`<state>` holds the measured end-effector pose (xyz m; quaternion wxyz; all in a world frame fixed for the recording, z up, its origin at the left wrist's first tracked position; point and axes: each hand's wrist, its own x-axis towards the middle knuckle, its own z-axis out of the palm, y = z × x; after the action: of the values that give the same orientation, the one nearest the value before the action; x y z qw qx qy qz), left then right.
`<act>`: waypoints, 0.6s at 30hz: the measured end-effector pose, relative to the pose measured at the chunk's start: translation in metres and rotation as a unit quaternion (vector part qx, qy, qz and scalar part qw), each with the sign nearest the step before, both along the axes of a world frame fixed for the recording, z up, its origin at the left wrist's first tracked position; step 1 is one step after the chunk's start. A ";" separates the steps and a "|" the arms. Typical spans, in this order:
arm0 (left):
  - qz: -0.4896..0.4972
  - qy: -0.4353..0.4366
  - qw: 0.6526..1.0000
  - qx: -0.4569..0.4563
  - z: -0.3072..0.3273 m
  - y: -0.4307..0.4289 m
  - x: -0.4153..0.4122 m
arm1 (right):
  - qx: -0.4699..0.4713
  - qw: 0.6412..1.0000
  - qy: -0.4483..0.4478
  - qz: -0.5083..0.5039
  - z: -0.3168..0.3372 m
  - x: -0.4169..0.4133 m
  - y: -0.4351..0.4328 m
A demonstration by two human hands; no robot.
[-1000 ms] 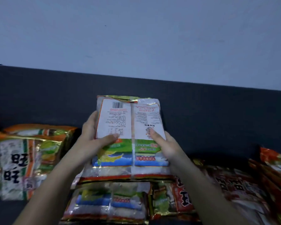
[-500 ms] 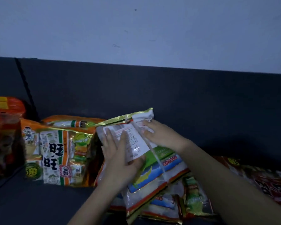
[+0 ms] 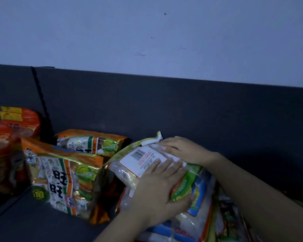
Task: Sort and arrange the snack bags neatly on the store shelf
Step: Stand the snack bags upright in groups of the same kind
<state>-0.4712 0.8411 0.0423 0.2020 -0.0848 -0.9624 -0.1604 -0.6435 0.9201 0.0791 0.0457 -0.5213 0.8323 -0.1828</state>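
Both hands lie flat on one white, green and blue snack bag (image 3: pixel 143 155). The left hand (image 3: pixel 157 187) presses its printed back with straight fingers, and the right hand (image 3: pixel 182 149) rests relaxed fingers over its top end. The bag lies tilted, label up, on other bags (image 3: pixel 226 220) under the wrists, touching the upright orange-and-green bags (image 3: pixel 65 179) left of the hands, with red bags (image 3: pixel 5 145) farther left on the dark shelf (image 3: pixel 33 224).
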 end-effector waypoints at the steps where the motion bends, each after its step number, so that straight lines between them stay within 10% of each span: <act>1: 0.010 0.013 1.000 -0.008 -0.002 0.002 -0.004 | -0.046 0.999 0.001 -0.015 0.005 0.003 0.003; 5: 0.073 0.028 0.997 -0.025 -0.005 0.018 -0.016 | -0.205 0.971 -0.084 -0.084 0.025 0.037 0.030; 14: 0.179 0.022 0.981 -0.072 0.000 0.011 -0.010 | -0.076 0.979 -0.076 -0.174 -0.014 0.064 0.084; 18: 0.196 -0.127 0.969 -0.081 0.011 -0.015 0.001 | -0.051 0.984 -0.071 -0.153 -0.040 0.083 0.091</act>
<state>-0.4705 0.8260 0.0529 0.0979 0.1103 -0.9879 -0.0487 -0.5609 1.0110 0.0389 0.0494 -0.3752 0.8866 -0.2659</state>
